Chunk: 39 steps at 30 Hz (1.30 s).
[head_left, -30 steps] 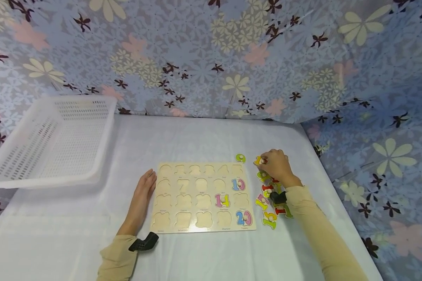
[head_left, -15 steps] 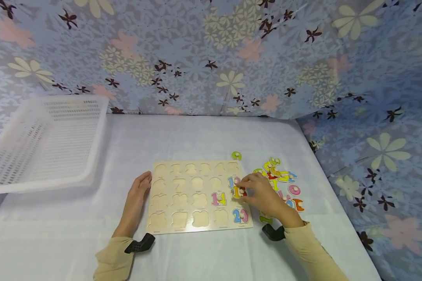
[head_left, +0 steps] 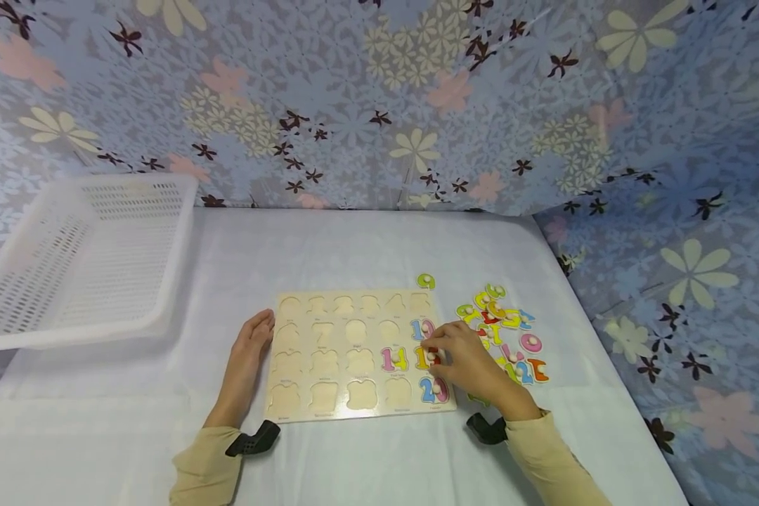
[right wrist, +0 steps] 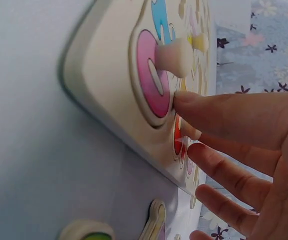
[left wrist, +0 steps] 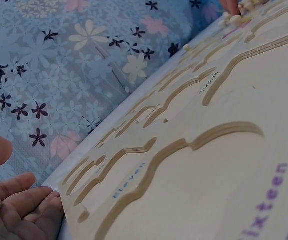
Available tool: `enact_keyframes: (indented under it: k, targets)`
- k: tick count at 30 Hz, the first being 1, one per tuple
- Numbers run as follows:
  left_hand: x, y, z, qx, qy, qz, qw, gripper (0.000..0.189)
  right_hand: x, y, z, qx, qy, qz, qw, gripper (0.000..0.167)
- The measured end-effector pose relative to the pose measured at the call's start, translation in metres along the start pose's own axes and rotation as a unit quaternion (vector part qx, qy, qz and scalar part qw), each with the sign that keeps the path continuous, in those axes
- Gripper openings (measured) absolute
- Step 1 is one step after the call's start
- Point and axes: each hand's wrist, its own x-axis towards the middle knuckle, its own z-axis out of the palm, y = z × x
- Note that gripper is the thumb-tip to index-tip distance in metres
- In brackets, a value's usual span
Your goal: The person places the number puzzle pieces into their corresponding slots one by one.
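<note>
A wooden number puzzle board (head_left: 348, 414) lies on the white-covered table, with 10, 14 and 20 in their recesses. My right hand (head_left: 468, 358) is at the board's right side, its thumb and fingers about the knob of a number 15 puzzle piece (head_left: 422, 359), orange and red. This piece lies at the recess between 10 and 20; whether it sits flat I cannot tell. In the right wrist view the thumb (right wrist: 198, 107) is close by the knob. My left hand (head_left: 247, 351) rests along the board's left edge, fingers extended, holding nothing.
Loose number pieces (head_left: 511, 320) lie in a pile to the right of the board, some overlapping. A single green piece (head_left: 426, 281) lies just beyond the top right corner. A white plastic basket (head_left: 180, 267) stands at the left. Flowered cloth (head_left: 329, 91) hangs behind.
My right hand has brought the 15 piece from the pile leftward onto the board and lowered it at the recess. The pile lies more spread out. My left hand has stayed by the board.
</note>
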Motion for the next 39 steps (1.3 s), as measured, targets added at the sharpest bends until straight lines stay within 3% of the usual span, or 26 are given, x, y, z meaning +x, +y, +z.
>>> enact_keyframes:
  k: [11,17,21,24,30,34,39]
  targets:
    - [-0.004,-0.001,0.0,0.012,0.001,-0.005,0.9999,0.056,-0.002,0.002,0.006,0.045,0.046,0.023,0.9977,0.031]
    - [-0.012,-0.004,0.003,0.021,0.0,-0.009,0.9997,0.054,-0.005,0.028,-0.017,0.006,0.102,0.057,0.9932,0.033]
    - [-0.011,-0.003,0.003,0.018,0.003,-0.007,0.9998,0.052,0.0,0.051,-0.036,-0.06,0.087,0.069,0.9921,0.035]
    - [-0.008,0.001,0.003,0.009,0.002,0.001,1.0,0.051,0.009,0.063,-0.043,-0.073,0.069,0.055,0.9934,0.036]
    - [-0.01,-0.001,0.002,0.0,-0.006,0.007,1.0,0.052,0.016,0.073,-0.036,-0.078,0.049,0.055,0.9942,0.031]
    - [-0.009,-0.002,0.003,0.011,0.001,0.007,0.9999,0.053,0.02,0.075,-0.037,-0.089,0.038,0.056,0.9937,0.035]
    - [-0.008,0.0,0.002,0.027,0.009,0.009,0.9995,0.053,0.028,0.075,-0.031,-0.118,0.065,0.063,0.9889,0.029]
